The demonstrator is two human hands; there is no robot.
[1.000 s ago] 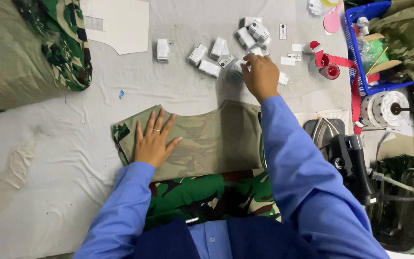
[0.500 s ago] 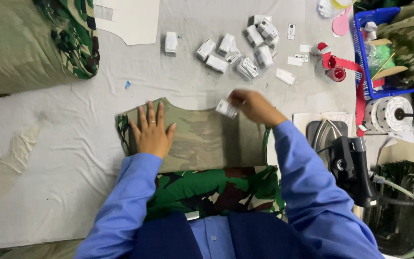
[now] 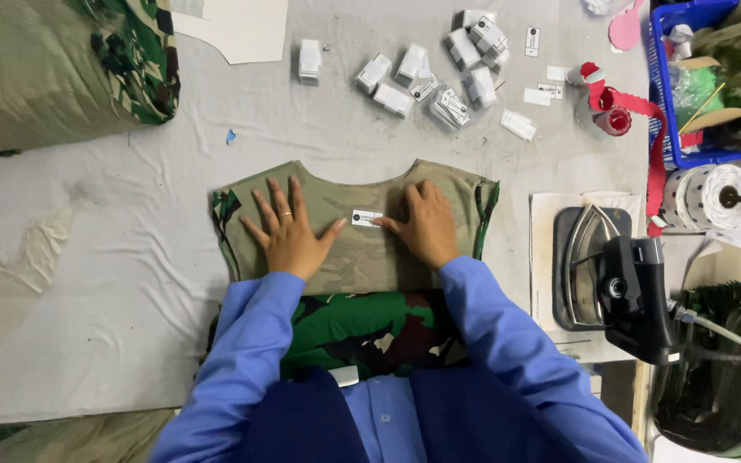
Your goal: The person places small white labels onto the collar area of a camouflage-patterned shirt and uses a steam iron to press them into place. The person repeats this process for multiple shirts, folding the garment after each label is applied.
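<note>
An olive-green garment piece (image 3: 353, 249) with camouflage edges lies flat on the grey table, its curved neckline facing away from me. My left hand (image 3: 289, 231) rests flat on its left part, fingers spread, a ring on one finger. My right hand (image 3: 422, 223) lies flat on its right part, fingertips touching a small white label (image 3: 366, 218) that sits in the middle just below the neckline. Both arms wear blue sleeves.
Several small white label bundles (image 3: 426, 73) are scattered at the far side. A camouflage fabric stack (image 3: 53, 69) sits far left. To the right stand an iron (image 3: 615, 279), a roll of white tape (image 3: 705, 197), a red ribbon (image 3: 632, 107) and a blue basket (image 3: 705, 146).
My right hand came back from the label bundles with a small white label and laid it on the garment below the neckline. The left hand stayed flat on the fabric.
</note>
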